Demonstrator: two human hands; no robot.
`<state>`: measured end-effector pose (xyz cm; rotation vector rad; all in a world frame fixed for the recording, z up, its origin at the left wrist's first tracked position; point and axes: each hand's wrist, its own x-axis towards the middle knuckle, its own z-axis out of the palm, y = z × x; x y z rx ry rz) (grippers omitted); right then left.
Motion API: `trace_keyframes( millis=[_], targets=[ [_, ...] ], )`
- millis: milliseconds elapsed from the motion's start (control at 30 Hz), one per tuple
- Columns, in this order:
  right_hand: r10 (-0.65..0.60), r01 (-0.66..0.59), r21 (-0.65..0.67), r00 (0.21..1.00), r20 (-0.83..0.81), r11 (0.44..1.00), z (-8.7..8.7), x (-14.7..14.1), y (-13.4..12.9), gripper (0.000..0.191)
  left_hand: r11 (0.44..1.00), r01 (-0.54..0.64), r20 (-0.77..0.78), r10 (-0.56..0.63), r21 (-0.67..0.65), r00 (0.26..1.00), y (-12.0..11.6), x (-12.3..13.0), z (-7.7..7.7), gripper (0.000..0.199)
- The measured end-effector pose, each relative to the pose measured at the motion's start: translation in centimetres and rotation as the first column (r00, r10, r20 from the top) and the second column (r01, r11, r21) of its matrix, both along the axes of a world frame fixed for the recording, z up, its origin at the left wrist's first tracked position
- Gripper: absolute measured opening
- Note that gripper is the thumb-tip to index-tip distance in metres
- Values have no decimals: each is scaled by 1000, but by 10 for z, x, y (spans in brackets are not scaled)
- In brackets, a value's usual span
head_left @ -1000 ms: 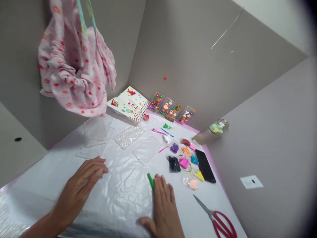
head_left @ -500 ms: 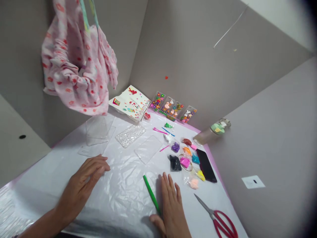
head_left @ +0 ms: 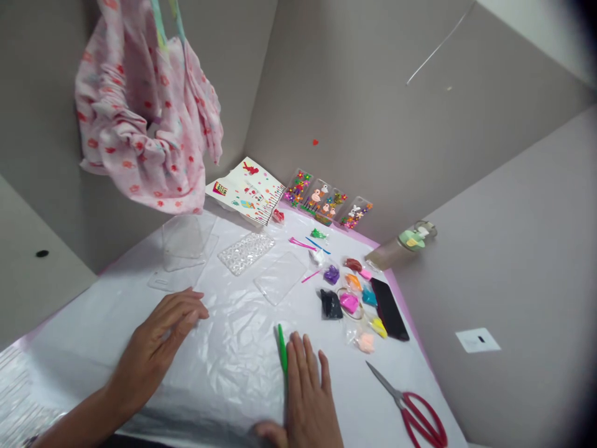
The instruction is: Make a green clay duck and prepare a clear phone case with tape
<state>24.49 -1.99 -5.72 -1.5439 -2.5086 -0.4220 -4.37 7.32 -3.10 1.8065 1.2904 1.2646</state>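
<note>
My right hand (head_left: 308,392) lies flat, fingers stretched out, partly over a long green roll of modelling clay (head_left: 282,347). Only the clay's far end shows past the fingers; the rest is under or behind the hand. My left hand (head_left: 163,339) rests on the plastic-covered table at the left, its fingers loosely extended and holding nothing. Beyond the hands are a textured clear phone case (head_left: 246,252) and a plain clear case (head_left: 280,279). Several small bags of coloured clay, such as a black one (head_left: 331,304) and a purple one (head_left: 331,274), lie to the right.
Red-handled scissors (head_left: 415,410) lie at the right, beneath a dark phone (head_left: 390,309). Decorated phone cases (head_left: 321,196) lean on the wall beside a white printed box (head_left: 245,191). A jar (head_left: 403,246) stands at the right edge. A pink cloth (head_left: 153,137) hangs at the upper left.
My right hand has slid left onto the green clay, which has turned more upright in view and is more covered. My left hand has barely moved.
</note>
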Motion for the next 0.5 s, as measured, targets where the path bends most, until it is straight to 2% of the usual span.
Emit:
trace_keyframes(
  millis=[133, 200, 333, 500],
  targets=[
    [9, -9, 4, 1000, -8, 1000, 0, -4, -4, 109, 1000, -6, 3, 6, -1, 1000, 0, 0, 1, 21],
    [-18, 18, -15, 1000, 6, 1000, 2, -4, -4, 116, 1000, -4, 2, 4, -4, 1000, 0, 0, 1, 20],
    [-1, 1, 16, 1000, -10, 1000, 14, 4, 1, 120, 1000, 9, 1, -9, -20, 1000, -1, 0, -1, 18],
    [-116, 117, 31, 993, -19, 993, 29, 17, 7, 118, 1000, 11, 14, -11, -11, 1000, 0, 1, 0, 19]
  ],
)
